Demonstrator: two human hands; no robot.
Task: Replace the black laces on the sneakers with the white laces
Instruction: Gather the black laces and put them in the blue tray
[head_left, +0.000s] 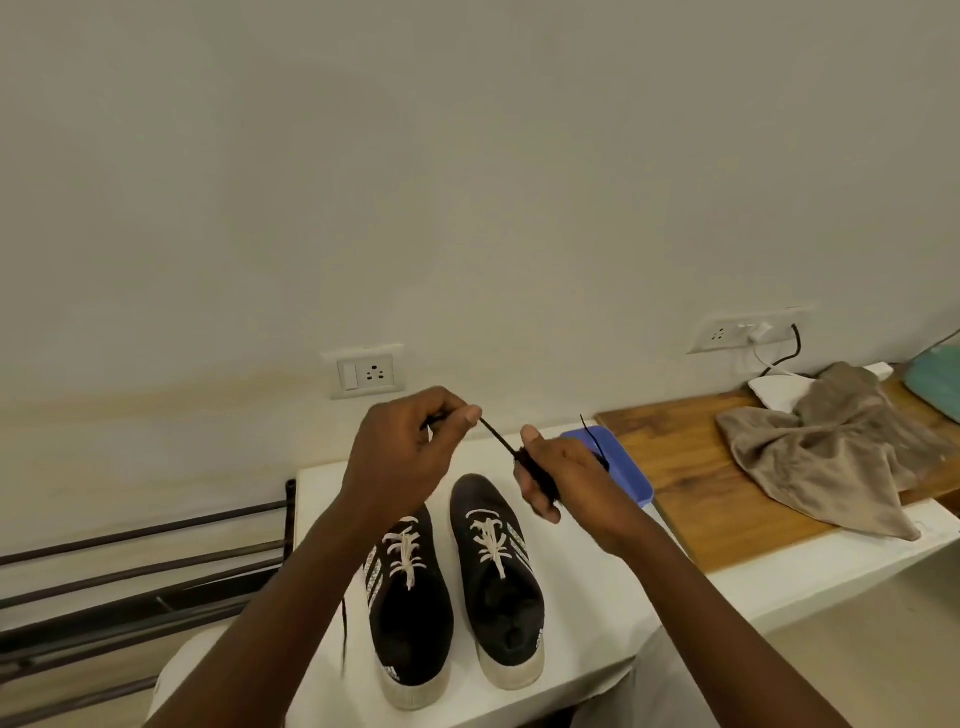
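Winding up a black lace above the white-laced sneakers

The black lace (498, 439) runs as a short, taut slant between the hands, high at the left hand (400, 457) and low at the right hand (561, 478). The left fingers pinch its end between thumb and forefinger. The right fingers curl round a dark bunch of the same lace, with a loose tail sticking up behind. Both hands are raised over the worktop (597, 597), close together, forearms converging. Directly below, the sneakers (410, 623) stand side by side, toes away, with the white laces (405, 551) threaded. Probably the left hand carries the next wrap across to the right.
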